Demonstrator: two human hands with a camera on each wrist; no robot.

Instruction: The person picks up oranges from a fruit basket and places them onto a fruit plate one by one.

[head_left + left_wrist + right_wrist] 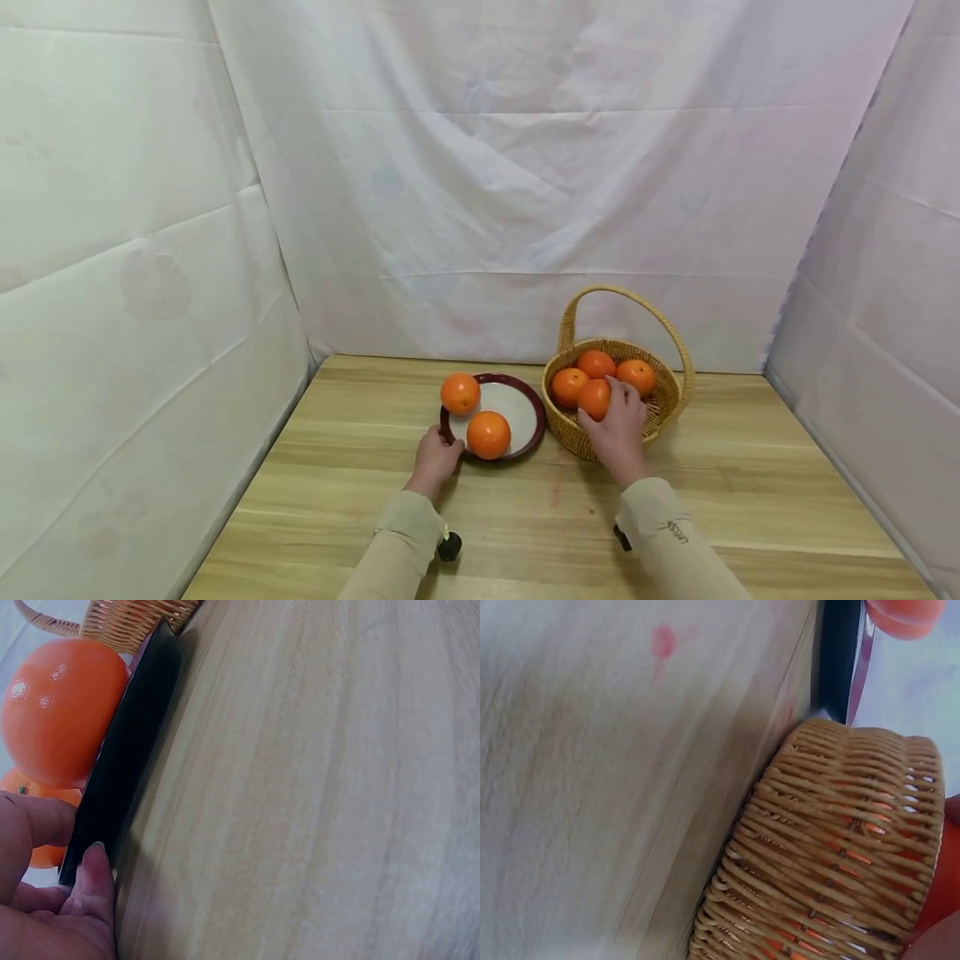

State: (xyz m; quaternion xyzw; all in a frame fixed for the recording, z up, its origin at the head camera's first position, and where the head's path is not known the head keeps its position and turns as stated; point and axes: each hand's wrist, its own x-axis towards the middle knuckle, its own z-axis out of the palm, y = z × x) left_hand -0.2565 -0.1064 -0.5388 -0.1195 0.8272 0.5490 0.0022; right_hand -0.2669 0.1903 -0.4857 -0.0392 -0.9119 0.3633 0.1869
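The left hand [438, 457] pinches the near-left rim of a plate [521, 410] between thumb and fingers; the right hand [621, 425] has its fingers curled round an orange [594, 401] within a wicker basket [567, 432], though whether that fruit is lifted cannot be told. Three more oranges [597, 365] lie about it, under the basket's arched handle [628, 294]. The plate, pale inside with a maroon rim, sits just left of the basket and carries two oranges, a nearer one [488, 435] and a farther one [461, 393] by its left edge. Beneath everything runs a wooden table [337, 467], light yellow-brown with streaked grain, marked by a reddish stain [556, 493] in front of the basket. Creased whitish cloth [487, 192], faintly patterned, hangs behind the table and along both sides. The oranges are round, smooth and glossy, bright orange to reddish, the farther one on the plate showing a green stem spot.
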